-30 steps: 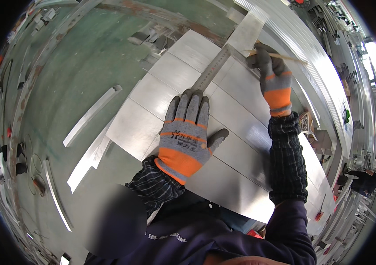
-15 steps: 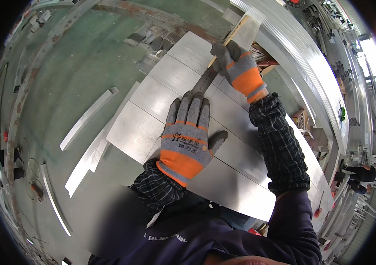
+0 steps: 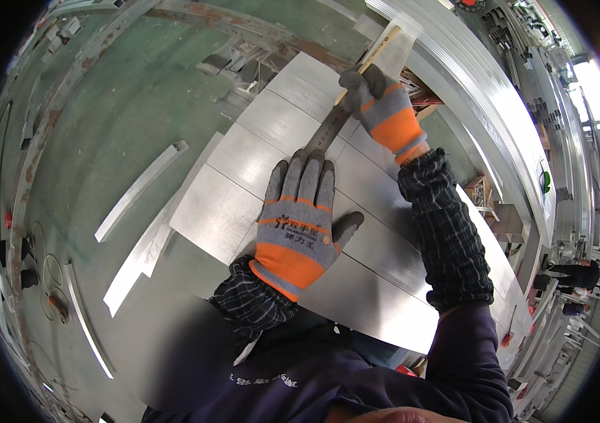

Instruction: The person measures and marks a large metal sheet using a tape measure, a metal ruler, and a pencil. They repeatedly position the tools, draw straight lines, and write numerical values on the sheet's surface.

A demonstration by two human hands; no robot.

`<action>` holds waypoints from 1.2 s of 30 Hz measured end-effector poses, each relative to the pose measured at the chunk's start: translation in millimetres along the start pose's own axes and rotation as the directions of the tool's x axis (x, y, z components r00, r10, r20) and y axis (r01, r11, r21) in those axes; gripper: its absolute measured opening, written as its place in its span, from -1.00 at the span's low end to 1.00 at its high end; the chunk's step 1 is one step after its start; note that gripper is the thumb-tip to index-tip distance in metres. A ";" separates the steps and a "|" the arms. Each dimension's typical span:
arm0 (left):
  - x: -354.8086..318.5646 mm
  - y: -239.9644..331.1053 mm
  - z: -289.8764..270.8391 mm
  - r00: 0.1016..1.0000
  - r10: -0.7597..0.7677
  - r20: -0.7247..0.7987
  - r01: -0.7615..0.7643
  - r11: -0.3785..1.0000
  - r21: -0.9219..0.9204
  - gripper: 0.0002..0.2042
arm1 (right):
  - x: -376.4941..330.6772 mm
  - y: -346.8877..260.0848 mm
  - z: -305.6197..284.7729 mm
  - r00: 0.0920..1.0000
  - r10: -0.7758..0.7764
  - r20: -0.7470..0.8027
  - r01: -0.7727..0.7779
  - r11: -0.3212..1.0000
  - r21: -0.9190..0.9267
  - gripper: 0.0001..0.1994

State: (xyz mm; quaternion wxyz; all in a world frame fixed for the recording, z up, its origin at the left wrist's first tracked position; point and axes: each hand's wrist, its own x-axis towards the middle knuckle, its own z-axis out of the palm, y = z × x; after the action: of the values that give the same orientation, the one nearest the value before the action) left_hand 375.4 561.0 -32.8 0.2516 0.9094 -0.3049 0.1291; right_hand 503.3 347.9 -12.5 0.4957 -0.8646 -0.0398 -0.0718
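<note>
One pencil [image 3: 380, 49] in right hand [image 3: 379, 97], swung over ruler [image 3: 326, 135].

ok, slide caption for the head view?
Gloved left hand partly covering a metal ruler, gloved right hand holding a thin yellowish stick, over silvery panels.

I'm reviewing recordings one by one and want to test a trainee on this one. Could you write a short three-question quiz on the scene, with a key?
1. Which hand grips the thin yellow stick?
2. True or false: the gloved left hand shows its back to the camera, thumb spread away from the fingers.
3. What does the graduated metal strip lie on?

Key:
1. The right hand.
2. True.
3. Silvery metal panels.
</note>
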 end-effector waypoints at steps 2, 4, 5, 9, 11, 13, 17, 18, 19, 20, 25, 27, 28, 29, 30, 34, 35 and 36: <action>0.3 0.4 -0.4 1.000 -0.001 0.000 0.001 1.000 -0.003 -0.18 | 8.9 13.2 -4.0 0.994 -0.105 -0.034 0.098 0.980 -0.171 -0.74; 0.1 0.7 -0.6 1.000 -0.002 -0.003 0.002 1.000 -0.008 -0.18 | 17.3 19.6 -9.5 0.987 -0.156 -0.044 0.136 0.945 -0.298 -0.75; 0.1 0.6 -0.5 1.000 -0.001 0.000 0.001 1.000 -0.006 -0.19 | 20.3 20.1 -11.8 0.987 -0.153 -0.045 0.129 0.932 -0.339 -0.76; -1.1 0.4 -1.7 1.000 0.001 0.007 -0.001 1.000 -0.001 -0.20 | 27.5 22.1 -15.8 0.977 -0.196 -0.078 0.138 0.872 -0.469 -0.78; -0.6 -0.7 -2.2 1.000 -0.012 0.011 0.012 1.000 0.002 -0.20 | 26.6 7.0 -10.6 0.989 -0.118 -0.089 0.073 0.916 -0.395 -0.77; 0.0 0.1 1.0 1.000 -0.012 0.012 0.013 1.000 -0.020 -0.20 | 25.3 6.1 -14.1 0.991 -0.071 -0.112 0.017 0.906 -0.422 -0.76; 1.3 3.6 -3.0 1.000 -0.004 0.007 0.004 1.000 -0.013 -0.20 | 36.3 15.1 -22.6 0.985 -0.076 -0.158 -0.015 0.861 -0.508 -0.71; -0.9 2.5 -4.7 1.000 -0.019 0.009 0.019 1.000 -0.001 -0.20 | 41.1 13.4 -17.9 0.984 -0.079 -0.158 -0.009 0.870 -0.493 -0.70; -2.1 2.1 -5.8 1.000 -0.028 0.013 0.028 1.000 0.006 -0.20 | 43.9 10.3 -14.8 0.983 -0.046 -0.179 -0.056 0.849 -0.526 -0.70; -1.0 3.6 -1.8 1.000 -0.014 0.017 0.014 1.000 0.001 -0.20 | 42.0 20.8 -21.1 0.974 -0.035 -0.223 -0.075 0.881 -0.467 -0.70; 1.2 7.5 1.6 1.000 0.012 0.019 -0.012 1.000 0.029 -0.21 | 30.8 50.4 -45.1 0.936 -0.033 -0.349 -0.027 0.986 -0.165 -0.65; 2.5 7.8 -1.9 1.000 0.014 0.002 -0.014 0.999 0.045 -0.23 | 24.5 58.3 -46.9 0.954 -0.024 -0.298 -0.051 0.969 -0.243 -0.62; 1.0 5.6 -3.3 1.000 0.009 0.002 -0.009 0.998 0.064 -0.24 | 19.4 58.0 -43.0 0.976 -0.027 -0.218 -0.050 0.940 -0.339 -0.61; -0.8 3.3 -3.6 1.000 0.006 0.002 -0.007 0.996 0.083 -0.24 | 13.9 56.9 -39.5 0.990 -0.021 -0.138 -0.041 0.901 -0.431 -0.59; -2.6 1.8 -4.5 1.000 0.001 0.001 -0.001 0.995 0.104 -0.25 | 11.6 54.7 -35.7 0.998 -0.010 -0.057 -0.021 0.855 -0.517 -0.58; 6.7 23.4 -8.9 0.998 0.060 -0.027 -0.060 0.998 0.023 -0.28 | 24.3 123.5 -76.7 0.982 0.012 -0.187 -0.133 0.747 -0.652 -0.56; -3.6 11.5 -18.9 0.992 0.059 -0.109 -0.056 0.998 0.030 -0.29 | 19.4 86.1 -67.6 0.986 -0.146 -0.084 0.051 0.732 -0.680 -0.59; -4.4 16.1 -9.1 0.985 0.104 -0.137 -0.111 0.993 -0.041 -0.29 | 3.1 101.8 -92.3 0.973 -0.160 -0.165 0.043 0.832 -0.554 -0.58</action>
State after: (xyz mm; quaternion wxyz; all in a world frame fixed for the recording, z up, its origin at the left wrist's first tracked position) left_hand 361.3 557.0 -20.8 0.2861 0.8746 -0.3389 0.1959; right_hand 512.8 216.8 -52.7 0.2253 -0.9545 -0.0125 -0.1948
